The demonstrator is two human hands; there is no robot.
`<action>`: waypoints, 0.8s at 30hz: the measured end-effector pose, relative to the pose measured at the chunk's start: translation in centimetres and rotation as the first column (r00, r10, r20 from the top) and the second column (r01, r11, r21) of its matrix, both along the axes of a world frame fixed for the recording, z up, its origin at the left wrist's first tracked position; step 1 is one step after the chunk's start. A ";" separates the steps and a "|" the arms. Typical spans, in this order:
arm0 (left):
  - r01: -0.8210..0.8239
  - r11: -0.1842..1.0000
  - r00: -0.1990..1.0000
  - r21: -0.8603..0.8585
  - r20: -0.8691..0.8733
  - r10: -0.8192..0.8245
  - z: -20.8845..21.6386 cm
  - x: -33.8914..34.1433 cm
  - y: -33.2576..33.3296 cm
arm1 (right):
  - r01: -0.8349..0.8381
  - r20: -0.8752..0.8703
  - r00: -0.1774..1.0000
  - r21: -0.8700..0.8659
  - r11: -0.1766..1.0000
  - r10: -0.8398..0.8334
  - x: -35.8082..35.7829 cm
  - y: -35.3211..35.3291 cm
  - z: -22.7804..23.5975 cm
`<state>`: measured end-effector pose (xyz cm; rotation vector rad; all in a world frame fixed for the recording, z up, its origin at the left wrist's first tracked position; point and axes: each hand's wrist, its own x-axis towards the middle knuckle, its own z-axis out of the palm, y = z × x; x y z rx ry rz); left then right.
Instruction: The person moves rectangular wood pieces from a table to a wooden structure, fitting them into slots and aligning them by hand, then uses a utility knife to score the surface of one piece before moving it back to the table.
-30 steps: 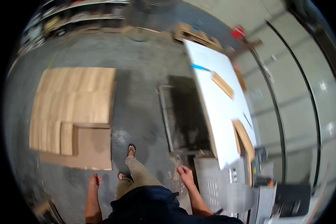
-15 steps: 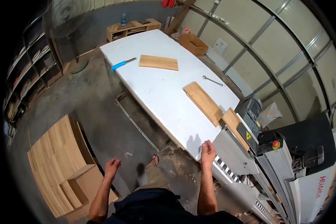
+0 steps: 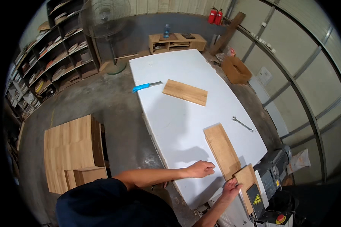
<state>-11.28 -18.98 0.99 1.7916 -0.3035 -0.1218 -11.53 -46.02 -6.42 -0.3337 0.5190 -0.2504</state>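
Note:
My left hand (image 3: 201,169) is over the white tabletop (image 3: 170,132), its fingers curled together with nothing in them, just left of a flat wooden board (image 3: 222,150). My right hand (image 3: 230,189) is at the left edge of a second wooden board (image 3: 246,177), its fingers closed at that edge; the grip is partly hidden. This second board sits against the machine beside a black plate with a yellow warning triangle (image 3: 257,199). Farther up the table lie a third wooden board (image 3: 185,92), a blue-handled knife (image 3: 142,87) and a metal wrench (image 3: 242,124).
A wooden cabinet (image 3: 70,147) stands on the floor at left. Behind are shelves (image 3: 58,56), a standing fan (image 3: 106,19), a low wooden unit (image 3: 178,43) and a cardboard box (image 3: 235,71). A red stop button (image 3: 280,219) is on the machine at lower right.
My view has shifted and turned. My left hand has come from over the floor to above the table, and my right hand has reached the board at the machine.

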 end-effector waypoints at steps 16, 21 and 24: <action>-0.024 0.933 0.823 -0.360 -0.537 -0.186 -2.5 10.0 6.6 | 0.093 -0.285 0.930 -0.427 0.899 -0.231 -2.9 11.2 4.9; 0.098 0.959 0.873 -0.266 -0.439 -0.211 -3.8 15.7 8.6 | 0.048 -0.344 0.890 -0.580 0.813 -0.298 -0.1 11.0 2.2; 0.028 0.995 0.998 0.098 -0.052 -0.023 -6.8 18.4 9.8 | -0.289 -0.238 0.753 -0.957 0.017 -0.614 1.8 10.7 0.8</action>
